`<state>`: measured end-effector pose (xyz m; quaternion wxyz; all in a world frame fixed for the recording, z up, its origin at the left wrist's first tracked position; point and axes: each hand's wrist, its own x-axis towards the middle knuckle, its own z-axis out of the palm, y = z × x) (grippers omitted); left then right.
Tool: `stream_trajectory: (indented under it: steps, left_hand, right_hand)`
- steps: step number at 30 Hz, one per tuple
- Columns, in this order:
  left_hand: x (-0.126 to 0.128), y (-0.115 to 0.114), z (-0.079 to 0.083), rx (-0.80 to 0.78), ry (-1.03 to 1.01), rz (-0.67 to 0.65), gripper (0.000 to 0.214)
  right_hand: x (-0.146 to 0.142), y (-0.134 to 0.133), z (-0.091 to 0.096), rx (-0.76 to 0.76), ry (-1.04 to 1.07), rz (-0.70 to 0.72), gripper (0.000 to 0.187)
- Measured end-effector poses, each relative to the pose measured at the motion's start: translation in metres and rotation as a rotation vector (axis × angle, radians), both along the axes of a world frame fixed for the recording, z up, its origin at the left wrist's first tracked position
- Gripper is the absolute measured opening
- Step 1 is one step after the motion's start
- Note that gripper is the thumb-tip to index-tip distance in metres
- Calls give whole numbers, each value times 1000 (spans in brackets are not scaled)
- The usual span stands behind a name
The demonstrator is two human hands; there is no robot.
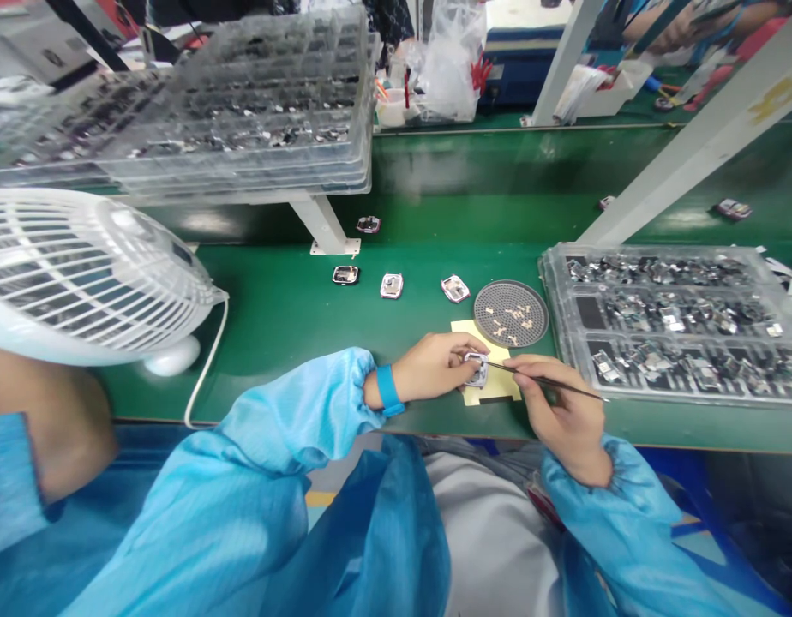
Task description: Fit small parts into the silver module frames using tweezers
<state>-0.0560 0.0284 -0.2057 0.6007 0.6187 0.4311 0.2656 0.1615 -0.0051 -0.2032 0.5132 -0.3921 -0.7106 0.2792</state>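
Note:
Over a yellow paper sheet (495,392), my left hand (431,364) grips a small silver watch case (478,374) between thumb and fingers. My right hand (563,416) is closed around thin dark tweezers (550,382), whose tip reaches the case; whether it pinches a part there is too small to tell. Just beyond the sheet lies a round grey perforated dish (510,314) with several tiny beige pieces scattered on it. Similar watch cases rest on the green bench, one (455,288) left of the dish and another (392,285) farther left.
At right stands a clear compartment tray (679,321) full of small metal parts. A white fan (93,274) stands at left, its cord on the bench. Stacked trays (255,111) sit on a raised shelf. A white post (692,128) slants behind the right tray. A co-worker's arm (49,420) shows at left.

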Motion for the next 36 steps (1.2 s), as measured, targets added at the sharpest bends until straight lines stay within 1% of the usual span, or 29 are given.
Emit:
stream_trajectory:
  steps: [7, 10, 13, 18, 22, 26, 28, 32, 36]
  left_hand:
    - [0, -1, 0, -2, -2, 17, 32]
    - [0, 0, 0, -9, -13, 26, 34]
    - [0, 0, 1, -16, -13, 29, 33]
    - [0, -1, 2, -32, -14, 39, 34]
    - [2, -1, 3, -77, -65, 44, 37]
    - [4, -1, 8, -172, -130, 67, 40]
    - [4, -1, 10, -189, -153, 77, 41]
    - [3, -1, 12, -155, -150, 88, 41]
    - [3, -1, 14, -117, -108, 72, 40]
  right_hand:
    - [0, 0, 0, 9, -5, 30, 27]
    - [1, -2, -1, 24, 40, 13, 29]
    - [2, -3, -2, 21, 71, 32, 30]
    - [2, -2, -2, -8, 30, 58, 29]
    - [2, -2, -4, -42, 26, 28, 24]
    - [4, -4, -5, -61, 148, 24, 24]
    - [5, -4, -5, -71, 165, 36, 25]
    - [7, -4, -6, -60, 124, 39, 28]
    - [7, -4, -7, -83, 140, 60, 28]
